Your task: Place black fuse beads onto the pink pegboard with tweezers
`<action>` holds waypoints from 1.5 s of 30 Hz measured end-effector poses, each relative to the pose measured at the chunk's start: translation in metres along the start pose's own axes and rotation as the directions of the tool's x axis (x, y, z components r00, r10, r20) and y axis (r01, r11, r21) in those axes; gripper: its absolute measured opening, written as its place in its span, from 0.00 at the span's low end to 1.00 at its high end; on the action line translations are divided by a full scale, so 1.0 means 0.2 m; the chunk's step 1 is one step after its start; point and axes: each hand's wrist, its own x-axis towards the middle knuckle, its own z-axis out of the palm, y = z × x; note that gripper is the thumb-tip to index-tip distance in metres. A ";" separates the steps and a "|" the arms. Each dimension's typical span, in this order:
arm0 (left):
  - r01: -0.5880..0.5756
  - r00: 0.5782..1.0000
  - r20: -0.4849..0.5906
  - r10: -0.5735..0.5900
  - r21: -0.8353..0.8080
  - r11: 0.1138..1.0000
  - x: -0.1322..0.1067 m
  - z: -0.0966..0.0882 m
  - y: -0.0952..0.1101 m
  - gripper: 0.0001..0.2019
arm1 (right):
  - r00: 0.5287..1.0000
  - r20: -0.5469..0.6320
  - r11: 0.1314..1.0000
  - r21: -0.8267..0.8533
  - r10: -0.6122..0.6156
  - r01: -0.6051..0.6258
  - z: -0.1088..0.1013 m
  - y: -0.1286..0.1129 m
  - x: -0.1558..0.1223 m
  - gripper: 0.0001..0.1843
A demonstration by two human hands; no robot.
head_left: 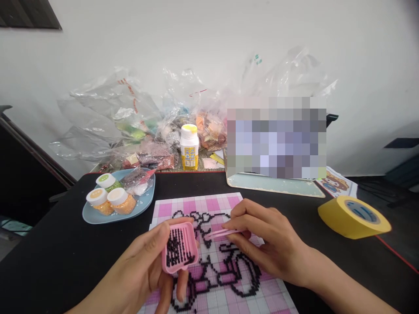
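Observation:
In my left hand (150,257) is a small pink ridged tray (193,237), tilted toward me, with black beads (176,248) lined up in its grooves. My right hand (271,244) pinches pink tweezers (221,234), their tips pointing left above the pegboard. Whether a bead sits between the tips is too small to tell. Under both hands lies the pink-and-white checked pegboard (271,298), carrying an outline drawing made of black beads (247,279). The hands and tray hide parts of that pattern.
A blue plate (145,198) at left holds several bead jars (119,200) and a bag. Yellow tape (355,216) lies at right. Behind stand a white-and-yellow bottle (189,148), clear plastic bags (114,104) and a blurred-out object (276,139) on a pale stand (275,185).

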 end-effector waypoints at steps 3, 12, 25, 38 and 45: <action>0.007 0.998 -0.057 -0.006 0.014 1.000 0.00 0.00 0.01 0.23 | 0.999 0.037 0.999 -0.043 0.023 -0.022 -0.01 0.02 -0.01 0.04; 0.017 0.998 -0.065 -0.018 -0.022 1.000 0.00 0.03 0.02 0.24 | 0.992 0.126 0.996 -0.084 0.024 -0.013 0.01 0.04 -0.02 0.08; 0.027 0.998 -0.061 -0.030 -0.049 0.998 0.01 0.04 0.02 0.24 | 0.989 0.149 0.995 -0.098 0.010 0.004 0.02 0.04 -0.02 0.08; 0.032 0.997 -0.067 -0.034 -0.029 0.999 0.00 0.03 0.02 0.23 | 0.989 0.149 0.995 -0.104 0.002 0.013 0.02 0.04 -0.03 0.08; 0.020 0.999 -0.047 -0.021 -0.027 0.999 0.00 0.03 0.02 0.22 | 0.987 0.158 0.996 -0.094 0.006 0.009 0.01 0.05 -0.02 0.08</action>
